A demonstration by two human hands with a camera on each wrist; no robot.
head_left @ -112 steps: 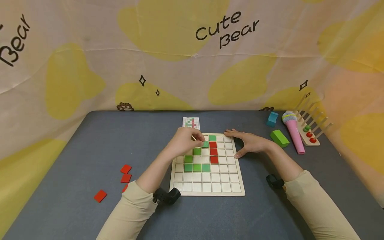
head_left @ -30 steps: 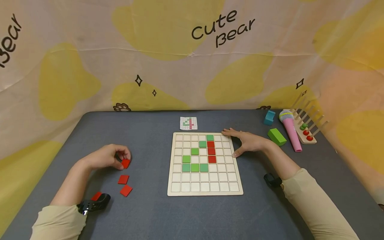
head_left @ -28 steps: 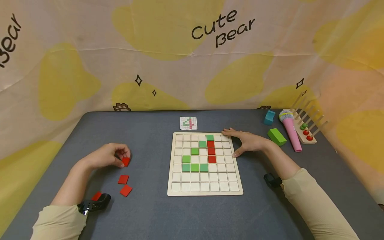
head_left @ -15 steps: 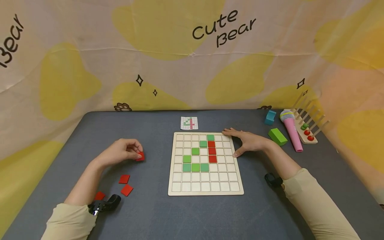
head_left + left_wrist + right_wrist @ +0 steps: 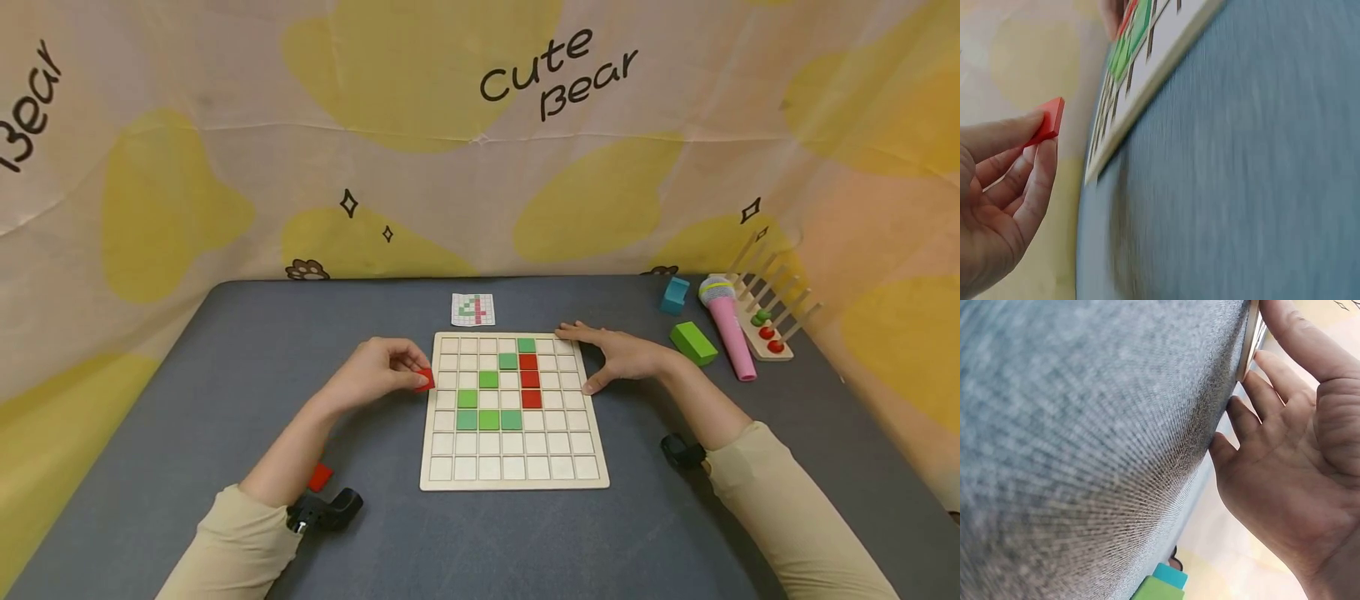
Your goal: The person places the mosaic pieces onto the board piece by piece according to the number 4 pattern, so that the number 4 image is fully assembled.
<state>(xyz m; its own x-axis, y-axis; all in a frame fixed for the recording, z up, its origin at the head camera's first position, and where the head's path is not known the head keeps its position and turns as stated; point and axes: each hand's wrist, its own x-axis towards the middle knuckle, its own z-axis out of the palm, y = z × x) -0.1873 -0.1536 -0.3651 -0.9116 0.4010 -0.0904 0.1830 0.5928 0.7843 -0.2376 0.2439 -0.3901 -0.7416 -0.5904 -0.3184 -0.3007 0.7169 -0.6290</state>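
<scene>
We are carrying a red tile (image 5: 424, 381) toward the board (image 5: 444, 477): our left hand (image 5: 378, 372) pinches it between curled fingers (image 5: 1019, 132), just off the board's left edge. Our right hand (image 5: 622, 357), fingers straight, steadies the board's right edge. Next, we judge, the tile needs lowering squarely into an open square.

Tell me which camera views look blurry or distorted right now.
Head view: sharp, evenly lit, edges bowed. Left wrist view: grey table cloth smeared, small red square tile in the left hand crisp. Right wrist view: cloth soft up close, right hand clear.
</scene>
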